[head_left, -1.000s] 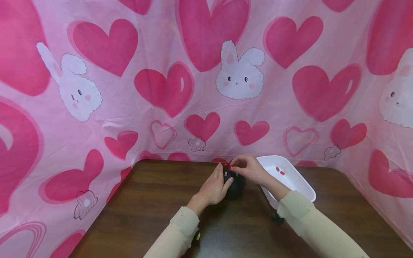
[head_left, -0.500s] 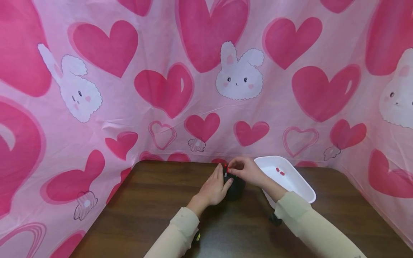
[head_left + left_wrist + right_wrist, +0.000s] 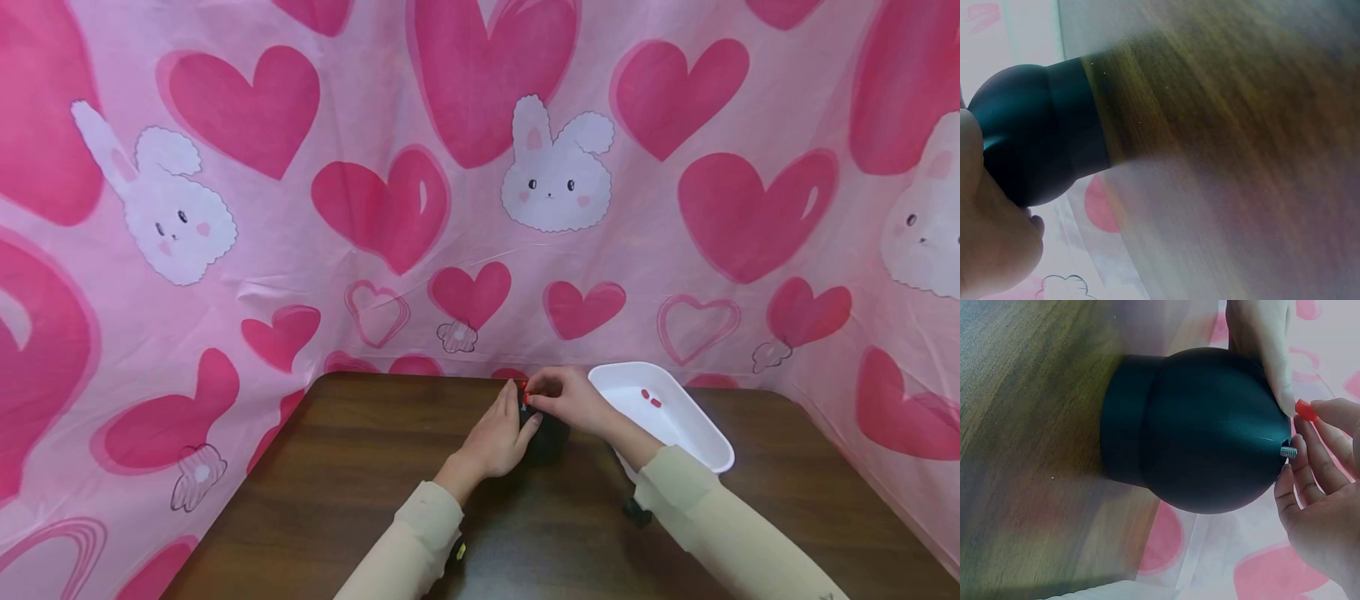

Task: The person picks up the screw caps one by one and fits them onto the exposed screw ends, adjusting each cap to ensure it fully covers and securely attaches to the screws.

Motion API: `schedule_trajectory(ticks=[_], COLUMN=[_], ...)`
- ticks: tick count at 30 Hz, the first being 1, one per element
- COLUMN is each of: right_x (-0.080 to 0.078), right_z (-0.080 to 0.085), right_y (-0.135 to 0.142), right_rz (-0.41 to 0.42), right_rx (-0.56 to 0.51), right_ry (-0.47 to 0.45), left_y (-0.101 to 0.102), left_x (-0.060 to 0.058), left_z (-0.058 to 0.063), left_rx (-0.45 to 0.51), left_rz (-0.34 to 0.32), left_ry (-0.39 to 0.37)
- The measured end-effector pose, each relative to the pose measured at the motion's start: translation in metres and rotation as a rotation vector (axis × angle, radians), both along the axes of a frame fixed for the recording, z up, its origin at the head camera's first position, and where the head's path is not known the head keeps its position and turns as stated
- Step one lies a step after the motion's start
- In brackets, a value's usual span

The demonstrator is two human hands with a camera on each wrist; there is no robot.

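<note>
A black rounded body (image 3: 1210, 431) with a narrower collar stands on the table, its rounded end up. From its top pokes a threaded metal stud (image 3: 1288, 452). My left hand (image 3: 492, 433) holds the body, fingers along the left side and thumb on the near side; the left wrist view catches this hand (image 3: 994, 219) at its edge. Between thumb and index finger my right hand (image 3: 573, 398) pinches a small red cap (image 3: 1305, 410) at the top of the body. Another bit of red (image 3: 522, 384) shows just beyond it. Fingers partly hide the top.
To the right, a white tray (image 3: 701, 425) holds two small red caps (image 3: 651, 398). The brown wooden table (image 3: 360, 450) ends at a pink heart-patterned cloth (image 3: 465, 217). A dark object (image 3: 637, 512) sits under the right wrist.
My right hand has shifted slightly left and toward me with the red cap, across the top of the black body. The left hand stays put on the body.
</note>
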State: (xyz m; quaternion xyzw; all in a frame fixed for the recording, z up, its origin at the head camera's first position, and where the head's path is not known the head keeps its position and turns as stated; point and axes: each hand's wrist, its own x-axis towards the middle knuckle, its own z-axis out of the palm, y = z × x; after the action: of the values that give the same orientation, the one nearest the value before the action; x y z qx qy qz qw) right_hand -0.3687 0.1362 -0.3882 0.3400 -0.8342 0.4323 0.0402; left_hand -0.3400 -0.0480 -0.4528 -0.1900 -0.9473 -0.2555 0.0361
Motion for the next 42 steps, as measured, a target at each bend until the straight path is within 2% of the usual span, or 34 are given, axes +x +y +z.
schedule_trajectory(ticks=[11, 18, 24, 33, 42], right_x=[0.0009, 0.0020, 0.0026, 0.0018, 0.0027], right_z=[-0.0008, 0.0001, 0.0000, -0.0037, -0.0023], right_y=[-0.0017, -0.0012, -0.0013, -0.0032, -0.0023], right_rz=[-0.017, -0.005, -0.002, -0.001, 0.009], right_rx=[-0.003, 0.006, 0.014, 0.075, 0.085], right_ry=[-0.002, 0.004, -0.005, 0.102, 0.109], left_y=[-0.0007, -0.0005, -0.0002, 0.0007, 0.0003], left_x=[0.0001, 0.0036, 0.0008, 0.0016, 0.0002], left_z=[0.0002, 0.0049, 0.0014, -0.0009, -0.0015], left_rx=[0.008, 0.003, -0.009, -0.030, -0.025], left_rz=[-0.003, -0.013, -0.006, -0.013, -0.013], left_ry=[0.000, 0.016, 0.013, 0.029, 0.031])
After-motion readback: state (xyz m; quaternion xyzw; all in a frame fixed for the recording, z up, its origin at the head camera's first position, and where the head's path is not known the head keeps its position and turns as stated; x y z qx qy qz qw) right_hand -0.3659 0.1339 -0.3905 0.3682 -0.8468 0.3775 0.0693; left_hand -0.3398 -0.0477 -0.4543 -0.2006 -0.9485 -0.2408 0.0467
